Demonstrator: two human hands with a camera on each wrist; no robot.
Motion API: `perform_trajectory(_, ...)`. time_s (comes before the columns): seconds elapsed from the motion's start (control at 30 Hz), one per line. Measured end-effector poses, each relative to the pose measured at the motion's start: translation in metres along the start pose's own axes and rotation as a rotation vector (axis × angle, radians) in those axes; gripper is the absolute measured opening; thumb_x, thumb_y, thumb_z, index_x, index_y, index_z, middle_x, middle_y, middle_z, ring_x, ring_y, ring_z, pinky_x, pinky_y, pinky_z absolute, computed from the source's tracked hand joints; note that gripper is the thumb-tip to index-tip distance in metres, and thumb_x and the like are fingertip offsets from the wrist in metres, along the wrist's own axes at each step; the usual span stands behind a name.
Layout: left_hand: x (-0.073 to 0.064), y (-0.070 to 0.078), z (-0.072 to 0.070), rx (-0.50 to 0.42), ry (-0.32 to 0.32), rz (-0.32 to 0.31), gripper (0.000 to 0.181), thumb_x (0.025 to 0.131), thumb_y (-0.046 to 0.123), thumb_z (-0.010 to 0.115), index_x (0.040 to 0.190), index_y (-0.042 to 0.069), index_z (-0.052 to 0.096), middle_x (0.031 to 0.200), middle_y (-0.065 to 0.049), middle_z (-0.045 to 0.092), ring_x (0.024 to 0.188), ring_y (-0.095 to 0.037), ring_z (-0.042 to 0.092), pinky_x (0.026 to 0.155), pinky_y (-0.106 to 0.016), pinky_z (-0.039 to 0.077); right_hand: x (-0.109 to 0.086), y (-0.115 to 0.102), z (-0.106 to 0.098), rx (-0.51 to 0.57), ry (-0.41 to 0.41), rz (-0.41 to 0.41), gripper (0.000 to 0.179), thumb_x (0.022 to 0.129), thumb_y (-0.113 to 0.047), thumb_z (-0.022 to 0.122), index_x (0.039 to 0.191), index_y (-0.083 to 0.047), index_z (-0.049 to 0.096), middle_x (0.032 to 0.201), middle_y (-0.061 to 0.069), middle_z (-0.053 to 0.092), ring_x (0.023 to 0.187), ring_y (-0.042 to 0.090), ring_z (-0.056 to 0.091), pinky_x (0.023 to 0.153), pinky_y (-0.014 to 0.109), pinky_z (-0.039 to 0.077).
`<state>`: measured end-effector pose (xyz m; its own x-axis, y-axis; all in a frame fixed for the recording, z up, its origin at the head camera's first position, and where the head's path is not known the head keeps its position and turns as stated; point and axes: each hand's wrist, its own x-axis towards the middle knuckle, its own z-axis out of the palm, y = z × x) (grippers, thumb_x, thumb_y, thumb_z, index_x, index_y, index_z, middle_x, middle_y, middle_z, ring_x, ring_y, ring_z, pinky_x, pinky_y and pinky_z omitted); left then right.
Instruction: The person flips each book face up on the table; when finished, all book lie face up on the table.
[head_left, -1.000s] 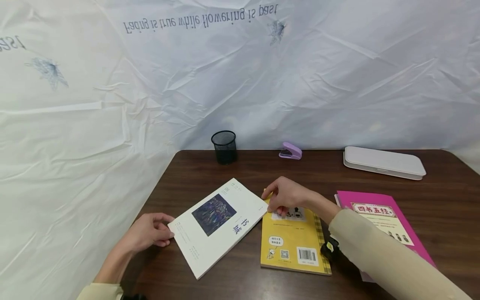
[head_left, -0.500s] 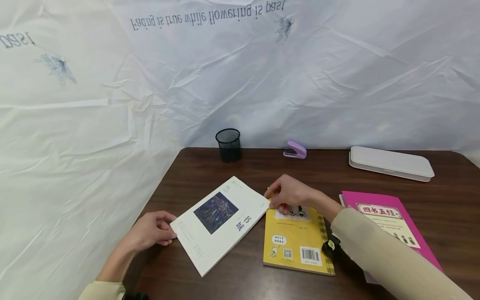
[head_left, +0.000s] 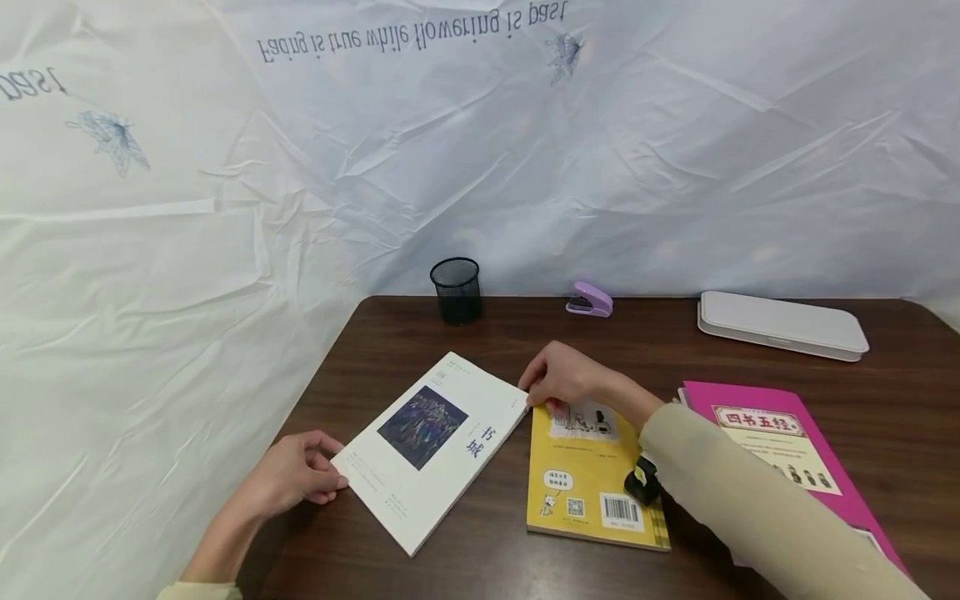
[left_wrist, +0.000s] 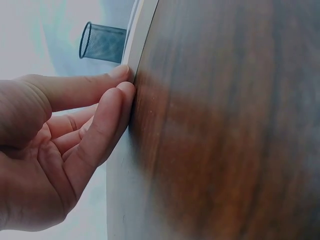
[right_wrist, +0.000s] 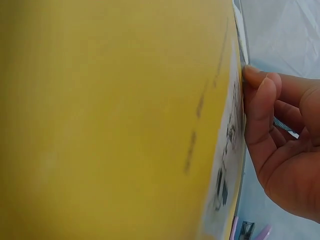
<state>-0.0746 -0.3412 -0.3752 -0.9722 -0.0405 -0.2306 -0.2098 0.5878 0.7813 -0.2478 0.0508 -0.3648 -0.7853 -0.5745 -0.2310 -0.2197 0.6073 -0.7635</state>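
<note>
A white book (head_left: 431, 479) with a dark picture on its cover lies slanted at the left middle of the table, in the head view. My left hand (head_left: 288, 475) pinches its left corner; the left wrist view has thumb and fingertips meeting at the book's thin edge (left_wrist: 134, 42), close to the tabletop. At the right corner, the thumb and fingers of my right hand (head_left: 566, 377) pinch the book. That hand reaches across the top of a yellow book (head_left: 585, 492), which fills much of the right wrist view and has its upper end partly covered.
Under my right forearm lies a pink book (head_left: 772, 408), partly hidden by the sleeve. Along the back of the dark wooden table (head_left: 360, 350) stand a black mesh pen cup (head_left: 457, 292), a purple stapler (head_left: 590, 299) and a white case (head_left: 783, 323). White printed sheeting hangs behind.
The white book has shifted slightly left and turned a little over the last half second. Both hands have moved with it, the right one leftward off part of the yellow book.
</note>
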Motion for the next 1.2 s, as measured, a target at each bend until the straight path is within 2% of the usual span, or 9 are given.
perform_trajectory(0.33,-0.003,-0.001,0.0,0.021,0.024,-0.03,0.044,0.082,-0.004,0.083,0.117,-0.013,0.059,0.073,-0.008,0.07,0.062,-0.019,0.07,0.058,-0.032,0.063,0.007,-0.007,0.01,-0.065,0.072,-0.003,0.011,0.092,-0.006,0.08,0.103,-0.009,0.082,0.072,0.006,0.067,0.047,0.013,0.054,0.048,0.021,0.05)
perform_trajectory(0.6,-0.004,-0.001,0.003,0.024,0.04,-0.052,0.045,0.08,-0.001,0.086,0.115,-0.011,0.06,0.073,-0.008,0.071,0.061,-0.018,0.069,0.058,-0.034,0.063,0.011,-0.006,0.013,-0.106,0.134,0.004,0.011,0.091,-0.008,0.082,0.101,-0.01,0.081,0.082,0.007,0.067,0.052,0.016,0.057,0.05,0.021,0.049)
perform_trajectory(0.73,-0.004,0.0,0.004,0.034,0.053,-0.058,0.044,0.079,-0.001,0.088,0.113,-0.01,0.061,0.072,-0.008,0.07,0.06,-0.018,0.069,0.057,-0.034,0.063,0.012,-0.005,0.013,-0.126,0.16,-0.019,0.003,0.092,-0.011,0.082,0.091,-0.011,0.079,0.079,0.006,0.065,0.052,0.016,0.057,0.049,0.022,0.048)
perform_trajectory(0.8,-0.004,0.0,0.005,0.043,0.06,-0.061,0.043,0.078,0.0,0.089,0.11,-0.009,0.062,0.071,-0.008,0.07,0.06,-0.018,0.069,0.057,-0.033,0.063,0.012,-0.005,0.013,-0.132,0.172,-0.026,0.006,0.092,-0.012,0.082,0.087,-0.012,0.079,0.075,0.005,0.066,0.05,0.015,0.056,0.048,0.022,0.047)
perform_trajectory(0.97,-0.005,0.001,0.007,0.064,0.064,-0.051,0.041,0.076,0.001,0.09,0.106,-0.006,0.063,0.068,-0.007,0.069,0.058,-0.019,0.068,0.054,-0.034,0.062,0.011,-0.005,0.014,-0.128,0.201,-0.018,0.005,0.093,-0.014,0.081,0.09,-0.011,0.083,0.071,0.004,0.068,0.047,0.015,0.056,0.046,0.021,0.047)
perform_trajectory(1.1,-0.006,0.002,0.009,0.08,0.071,-0.052,0.041,0.076,0.002,0.091,0.104,-0.005,0.063,0.067,-0.006,0.069,0.057,-0.019,0.067,0.053,-0.034,0.061,0.01,-0.007,0.014,-0.137,0.201,-0.011,0.006,0.094,-0.012,0.08,0.096,-0.01,0.085,0.082,0.006,0.072,0.05,0.016,0.058,0.049,0.021,0.049)
perform_trajectory(1.2,-0.006,0.003,0.009,0.091,0.08,-0.062,0.04,0.076,0.002,0.091,0.104,-0.004,0.063,0.067,-0.006,0.069,0.056,-0.019,0.067,0.053,-0.034,0.061,0.01,-0.008,0.014,-0.175,0.192,-0.016,0.01,0.093,-0.011,0.08,0.102,-0.011,0.086,0.097,0.006,0.076,0.061,0.017,0.062,0.055,0.024,0.053)
